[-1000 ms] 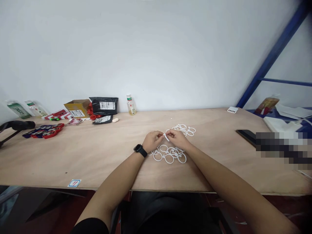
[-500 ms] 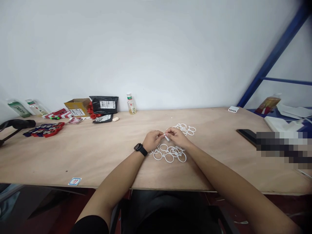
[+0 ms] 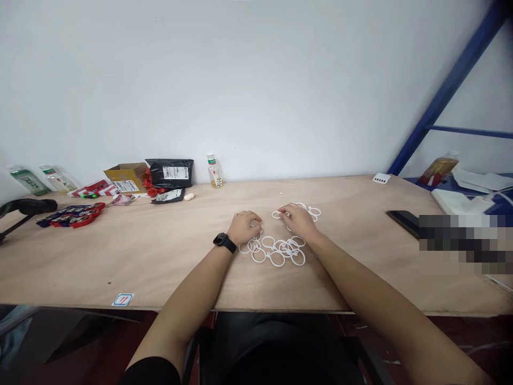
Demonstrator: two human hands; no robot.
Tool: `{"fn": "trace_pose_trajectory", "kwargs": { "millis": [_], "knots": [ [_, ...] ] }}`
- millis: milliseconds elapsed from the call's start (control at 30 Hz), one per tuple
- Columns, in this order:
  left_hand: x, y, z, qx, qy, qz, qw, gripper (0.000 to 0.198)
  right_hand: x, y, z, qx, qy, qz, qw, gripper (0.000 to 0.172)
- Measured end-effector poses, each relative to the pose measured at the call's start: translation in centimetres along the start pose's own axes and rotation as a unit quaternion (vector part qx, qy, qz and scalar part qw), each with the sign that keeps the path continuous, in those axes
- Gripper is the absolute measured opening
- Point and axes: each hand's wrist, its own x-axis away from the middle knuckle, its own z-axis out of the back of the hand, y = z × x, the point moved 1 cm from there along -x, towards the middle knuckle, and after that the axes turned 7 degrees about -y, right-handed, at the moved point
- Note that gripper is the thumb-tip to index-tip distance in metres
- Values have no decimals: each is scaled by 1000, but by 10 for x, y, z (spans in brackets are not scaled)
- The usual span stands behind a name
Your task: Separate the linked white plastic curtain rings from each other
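Note:
White plastic rings with small loops lie in two groups on the wooden table. The near group of rings (image 3: 277, 260) spreads in front of me, partly overlapping. A smaller far group (image 3: 315, 212) is half hidden behind my right hand (image 3: 298, 220). Between that hand's thumb and fingers is a white ring (image 3: 276, 215), held at the left side of the far group. My left hand (image 3: 243, 227), with a black watch on the wrist, hovers at the near group's upper left edge. Its fingers are bent and apart, close over a ring (image 3: 257, 234); contact is unclear.
Along the wall stand a drink bottle (image 3: 215, 172), black parcels (image 3: 171, 174) and an open carton (image 3: 127, 178). Red and blue packs (image 3: 74, 215) lie at the left. To the right are a phone (image 3: 403, 222) and a white multi-port block (image 3: 381, 178).
My hands were together over a white piece and have now parted. The right moved slightly up with a ring; the left went left, its fingers loosening.

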Motion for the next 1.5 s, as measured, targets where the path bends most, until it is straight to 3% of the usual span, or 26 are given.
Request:
{"fn": "trace_pose_trajectory", "kwargs": {
  "millis": [133, 233, 467, 767, 1067, 1267, 1400, 1500],
  "knots": [
    [2, 2, 0, -40, -68, 36, 996, 14, -4, 16, 3, 30, 1, -36, 999, 21],
    [3, 5, -3, -46, -88, 42, 994, 11, -3, 9, -3, -23, -27, -14, 999, 18],
    [0, 4, -6, 33, 3, -2, 999, 18, 5, -21, -14, -152, -126, 29, 980, 23],
    [0, 13, -8, 68, 34, -54, 996, 22, 4, -22, -17, -263, -79, -13, 962, 27],
    [0, 14, -5, 64, 40, -81, 994, 22, 4, -26, -18, -333, -98, -33, 937, 30],
    [-1, 17, -2, 55, 59, -70, 994, 21, 4, -31, -17, -299, -65, -20, 952, 27],
    [-2, 8, 2, 32, 83, -13, 996, 23, 2, -21, -3, -132, 11, 6, 991, 18],
    [-1, -4, 7, -17, 35, 47, 998, 23, 0, -3, 10, 9, 42, 10, 999, 16]
  ]
}}
